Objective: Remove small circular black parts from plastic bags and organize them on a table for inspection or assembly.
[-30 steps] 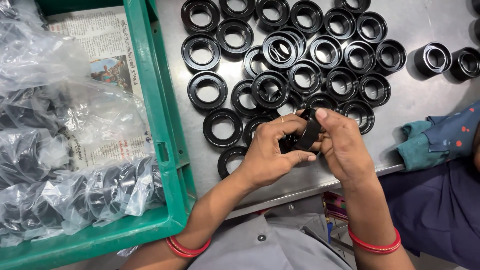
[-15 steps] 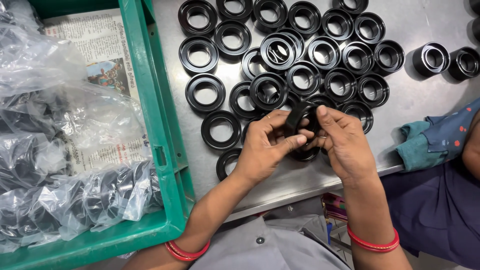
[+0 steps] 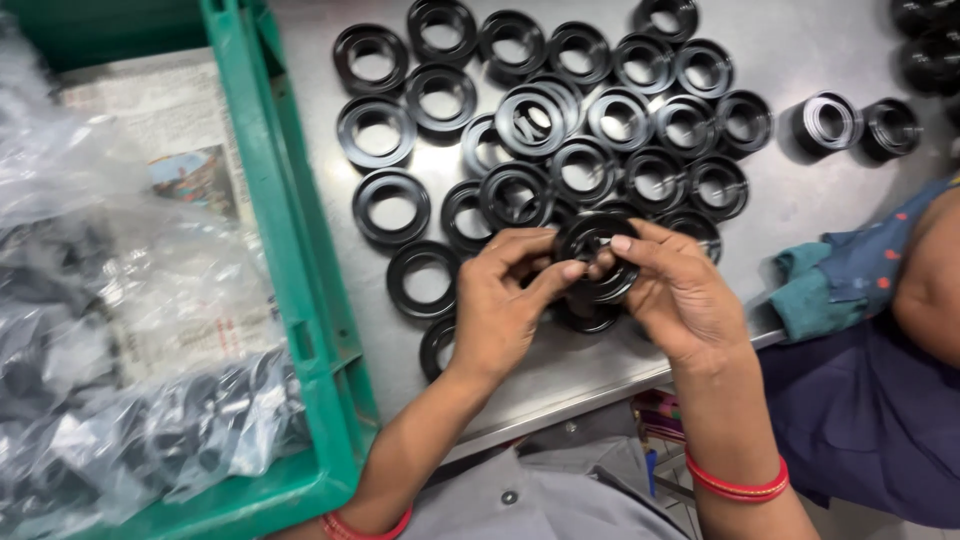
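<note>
Both my hands hold one black ring-shaped rubber seal just above the steel table. My left hand pinches its left rim with thumb and fingers. My right hand grips its right side, with fingertips on the ring's face. The seal faces the camera, its centre hole visible. Several more black seals lie flat on the table beyond my hands, some overlapping, and one lies just left of my left hand.
A green plastic crate at the left holds clear bags of black seals and a sheet of newspaper. Another person's arm and blue clothing are at the right. Two taller black seals stand at the far right.
The seal in my hands has turned from edge-on to face the camera. Both hands stayed in about the same place above the table's near edge.
</note>
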